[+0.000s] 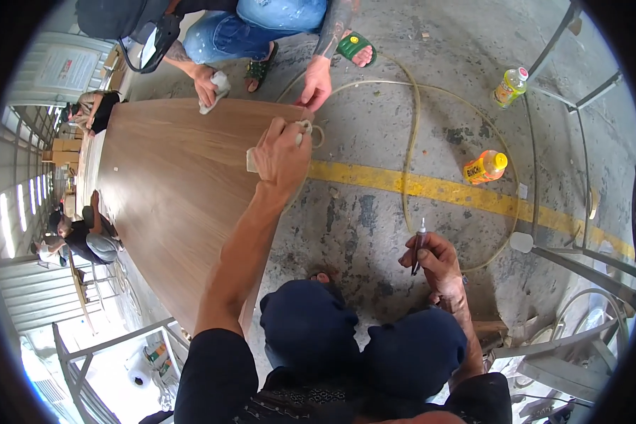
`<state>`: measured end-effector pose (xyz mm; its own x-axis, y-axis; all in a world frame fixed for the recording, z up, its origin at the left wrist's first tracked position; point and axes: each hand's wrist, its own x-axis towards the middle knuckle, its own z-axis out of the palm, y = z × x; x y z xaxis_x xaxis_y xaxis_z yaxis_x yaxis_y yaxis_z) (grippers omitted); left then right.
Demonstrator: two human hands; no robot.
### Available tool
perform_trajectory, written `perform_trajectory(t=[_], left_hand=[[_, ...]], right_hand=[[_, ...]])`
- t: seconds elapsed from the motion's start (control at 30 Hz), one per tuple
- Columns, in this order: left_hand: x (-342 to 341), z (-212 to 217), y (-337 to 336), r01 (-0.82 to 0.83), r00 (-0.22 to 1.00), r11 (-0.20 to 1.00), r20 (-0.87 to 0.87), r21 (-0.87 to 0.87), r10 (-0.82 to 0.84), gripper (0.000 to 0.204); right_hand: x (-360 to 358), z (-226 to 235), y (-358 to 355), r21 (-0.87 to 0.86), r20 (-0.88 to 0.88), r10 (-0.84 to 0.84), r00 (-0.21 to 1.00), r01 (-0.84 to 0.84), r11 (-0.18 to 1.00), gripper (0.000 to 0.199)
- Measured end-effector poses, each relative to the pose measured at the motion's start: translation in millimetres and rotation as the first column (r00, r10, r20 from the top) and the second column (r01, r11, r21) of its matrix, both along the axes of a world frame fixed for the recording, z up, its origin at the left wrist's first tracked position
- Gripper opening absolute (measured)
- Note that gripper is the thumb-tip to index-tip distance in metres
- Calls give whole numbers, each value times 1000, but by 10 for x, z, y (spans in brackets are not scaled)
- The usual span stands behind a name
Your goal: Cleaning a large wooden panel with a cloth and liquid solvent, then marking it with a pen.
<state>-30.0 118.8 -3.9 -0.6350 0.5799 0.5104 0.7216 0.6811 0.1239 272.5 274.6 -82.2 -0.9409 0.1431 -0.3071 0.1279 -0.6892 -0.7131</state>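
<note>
Your dark shirt (283, 406) is filling the lower edge, and your 2 navy-covered knees (307, 325) are rising just beyond it. Your left hand (283, 152) is curling closed around a pale cloth (251, 160), resting on the wooden panel (184, 177) beside its far right corner. Your right hand (442, 261) is pinching a small dark tube (421, 247) between thumb and fingers, its pale nozzle pointing away from you, above the concrete floor (360, 240) and apart from the panel. Opposite you, a co-worker (261, 21) is crouching, gripping a white rag (220, 92) at the panel's edge with 1 hand (203, 85) and holding the other hand (318, 81) near that corner. An orange bottle (482, 168) is standing to your right.
</note>
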Motion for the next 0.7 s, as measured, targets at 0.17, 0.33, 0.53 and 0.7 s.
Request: perform_trajectory(t=[0.17, 0.33, 0.53, 0.7], left_hand=[[-142, 141, 285, -116, 992, 986, -63, -118, 109, 14], [-37, 48, 30, -105, 994, 993, 19, -62, 106, 18], [-55, 90, 219, -174, 985, 977, -12, -127, 173, 19], [-137, 205, 387, -172, 978, 980, 102, -99, 182, 12]], right_hand=[[26, -44, -18, -13, -21, -53, 998, 53, 999, 31], [107, -104, 26, -50, -32, -59, 998, 57, 997, 32], [-10, 63, 122, 39, 38, 29, 999, -31, 999, 30], [-18, 315, 346, 104, 146, -49, 988, 34, 994, 47]])
